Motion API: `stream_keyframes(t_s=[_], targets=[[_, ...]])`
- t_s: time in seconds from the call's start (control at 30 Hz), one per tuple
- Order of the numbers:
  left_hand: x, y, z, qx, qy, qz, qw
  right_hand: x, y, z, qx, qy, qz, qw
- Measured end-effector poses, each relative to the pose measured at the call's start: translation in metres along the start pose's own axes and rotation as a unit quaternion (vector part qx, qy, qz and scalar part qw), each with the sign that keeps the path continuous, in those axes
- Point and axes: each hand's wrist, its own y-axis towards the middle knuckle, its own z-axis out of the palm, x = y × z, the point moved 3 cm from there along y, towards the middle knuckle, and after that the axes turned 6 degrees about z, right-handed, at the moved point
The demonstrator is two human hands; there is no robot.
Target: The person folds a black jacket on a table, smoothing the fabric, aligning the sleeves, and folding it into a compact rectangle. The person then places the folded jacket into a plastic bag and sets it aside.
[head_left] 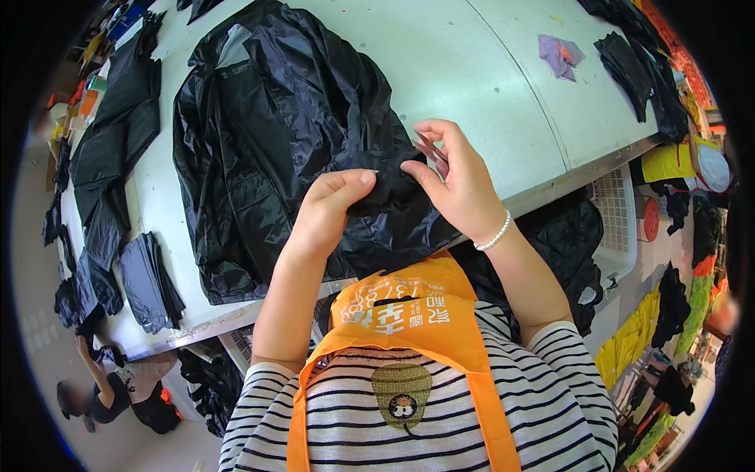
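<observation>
A shiny black jacket [271, 157] lies spread on the pale table in front of me, its front opened. My left hand [326, 208] is closed on a bunched part of it, the thumb pressing on the cloth. Opposite, my right hand [460, 177] has its thumb tip against the same black fabric. Between its curled fingers sits a slim metal tool [429, 147] that looks like thread snips, partly hidden by the fingers. The lower part of the jacket hangs over the table edge against my orange apron [401, 315].
Black garments [118, 141] and a folded dark stack [149, 283] lie left on the table [464, 79]. A grey-purple cloth [560, 55] and folded black pieces [625, 67] are far right. Below the edge stands a white crate [616, 216]. Another person [110, 393] is at lower left.
</observation>
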Motion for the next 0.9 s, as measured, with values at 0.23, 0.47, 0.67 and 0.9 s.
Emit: stream_keyframes(t_s=[0.23,0.47,0.67,0.9], targets=[[-0.012,0.006,0.012,-0.028,-0.03,-0.036,0.999,0.021,-0.019,-0.019,-0.055,-0.083,-0.143,0.985],[-0.01,0.007,0.014,-0.012,0.06,-0.046,0.997,0.033,-0.016,-0.024,0.002,-0.142,-0.124,0.982],[-0.01,0.006,0.021,-0.009,0.091,-0.035,0.995,0.034,-0.014,-0.024,0.019,-0.142,-0.11,0.984],[-0.012,0.004,0.022,-0.02,0.087,-0.039,0.995,0.032,-0.011,-0.024,0.026,-0.183,-0.137,0.973]])
